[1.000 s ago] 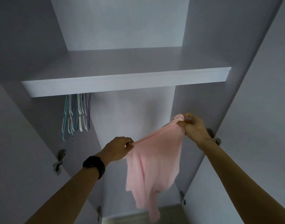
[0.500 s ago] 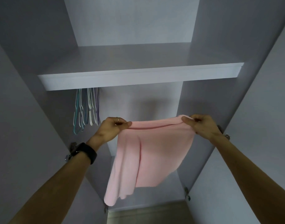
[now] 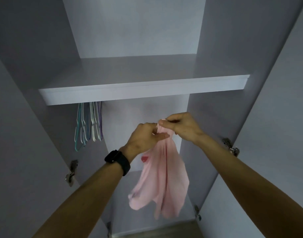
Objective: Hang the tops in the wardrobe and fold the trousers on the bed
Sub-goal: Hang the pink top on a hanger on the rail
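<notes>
A pale pink top (image 3: 162, 177) hangs bunched in front of the open wardrobe, with a small red mark near its upper left. My left hand (image 3: 145, 137), with a black watch on the wrist, pinches its top edge. Right beside it, my right hand (image 3: 180, 127) pinches the same gathered edge. The two hands touch or nearly touch. Several empty hangers (image 3: 89, 124) in teal, white and purple hang under the shelf at the left. No bed or trousers are in view.
The wardrobe shelf (image 3: 130, 91) runs across above my hands. Both doors stand open, with metal hinges at the left (image 3: 71, 170) and at the right (image 3: 230, 146). The wardrobe floor edge (image 3: 157, 230) shows at the bottom.
My hands, which held the top stretched wide between them, have come together. The top now hangs bunched instead of spread flat.
</notes>
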Demonstrator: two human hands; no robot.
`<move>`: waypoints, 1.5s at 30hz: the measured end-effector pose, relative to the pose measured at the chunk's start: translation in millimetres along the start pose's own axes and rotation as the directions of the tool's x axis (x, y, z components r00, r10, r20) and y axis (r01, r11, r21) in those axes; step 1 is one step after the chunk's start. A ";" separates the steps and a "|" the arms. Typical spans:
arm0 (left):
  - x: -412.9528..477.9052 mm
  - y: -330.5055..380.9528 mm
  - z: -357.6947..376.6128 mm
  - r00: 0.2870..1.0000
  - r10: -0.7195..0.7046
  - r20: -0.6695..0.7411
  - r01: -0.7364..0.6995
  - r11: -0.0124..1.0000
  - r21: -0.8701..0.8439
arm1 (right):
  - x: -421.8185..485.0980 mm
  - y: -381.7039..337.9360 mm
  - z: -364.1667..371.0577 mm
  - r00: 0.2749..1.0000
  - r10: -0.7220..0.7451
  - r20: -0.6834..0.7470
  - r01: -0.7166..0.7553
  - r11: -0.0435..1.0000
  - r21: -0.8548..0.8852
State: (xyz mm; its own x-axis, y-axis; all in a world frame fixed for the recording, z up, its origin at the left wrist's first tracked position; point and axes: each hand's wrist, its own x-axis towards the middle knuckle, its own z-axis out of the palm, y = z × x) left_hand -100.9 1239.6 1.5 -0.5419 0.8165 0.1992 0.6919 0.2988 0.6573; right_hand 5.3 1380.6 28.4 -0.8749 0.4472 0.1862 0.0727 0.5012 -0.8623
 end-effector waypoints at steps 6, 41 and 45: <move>10.5 -15.2 -1.6 1.000 -0.015 -0.021 0.006 0.929 -0.370 | -31.5 53.6 -32.7 0.973 0.180 -0.148 -0.155 0.974 0.165; -12.1 -72.5 27.3 0.916 -0.395 0.074 0.392 0.838 -0.379 | -16.6 56.3 8.2 0.969 0.107 0.221 -0.129 0.987 0.091; 4.3 -54.8 50.0 0.967 -0.214 0.140 0.249 0.917 -0.311 | -14.9 45.7 -7.8 0.966 0.001 0.259 0.005 1.000 -0.024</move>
State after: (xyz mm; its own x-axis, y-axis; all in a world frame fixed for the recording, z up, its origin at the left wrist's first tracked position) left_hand -117.3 1251.4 -70.0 -0.6053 0.7944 -0.0504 0.3512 0.3234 0.8787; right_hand 25.4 1402.6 -10.1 -0.9689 0.2407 0.0569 0.0797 0.5216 -0.8495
